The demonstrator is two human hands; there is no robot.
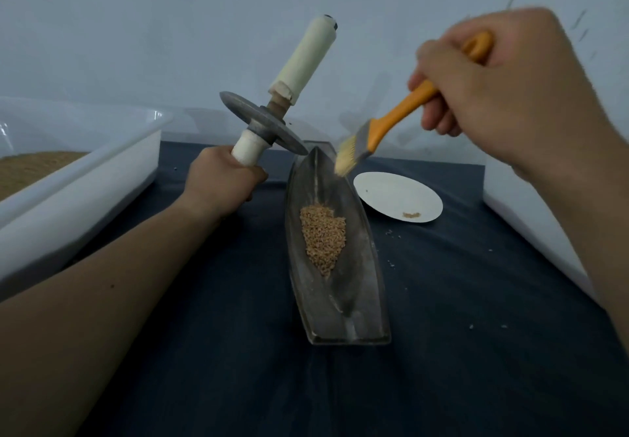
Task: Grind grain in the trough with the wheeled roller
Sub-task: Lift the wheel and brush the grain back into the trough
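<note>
**Roller held in the air, brush at the trough's far end**

A dark cloth [204,351] covers the table. In the middle lies the metal trough [362,286], boat-shaped, squared off at the near end and running to a point at the far one, its dull grey walls sloping to a central groove. A tan heap of grain [323,235] sits about mid-length. Just right of the far half lies a white paper plate [384,191] with a few grains on it.

Left of the far tip, the left hand [221,177] is clenched round the lower handle of the wheeled roller [262,126], which is tilted in the air, its grey disc close by the tip. The right hand [503,85], blurred, grasps an orange brush [391,123]. Its bristles are at the far right wall; touching or not, I cannot tell. A white tub [85,177] on the left is cut off by the frame.
</note>
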